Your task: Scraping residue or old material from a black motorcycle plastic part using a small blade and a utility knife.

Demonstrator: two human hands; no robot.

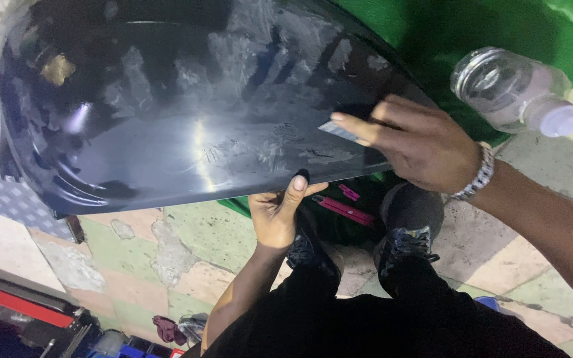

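Observation:
A large glossy dark blue curved panel [167, 113] fills the upper left, smeared with pale grey patches. My left hand [276, 212] grips its lower edge from below, thumb pressed up on the rim. My right hand [416, 142] lies flat on the panel's right side and presses a small grey sanding pad [338, 130] under its fingertips. A silver bracelet [477, 174] sits on that wrist.
A clear plastic bottle [515, 93] with a pale cap lies at the upper right on a green surface [472, 26]. My black shoes [406, 232] stand on a patchy worn floor. A pink tool [345, 209] lies under the panel. Red and blue items sit at the lower left.

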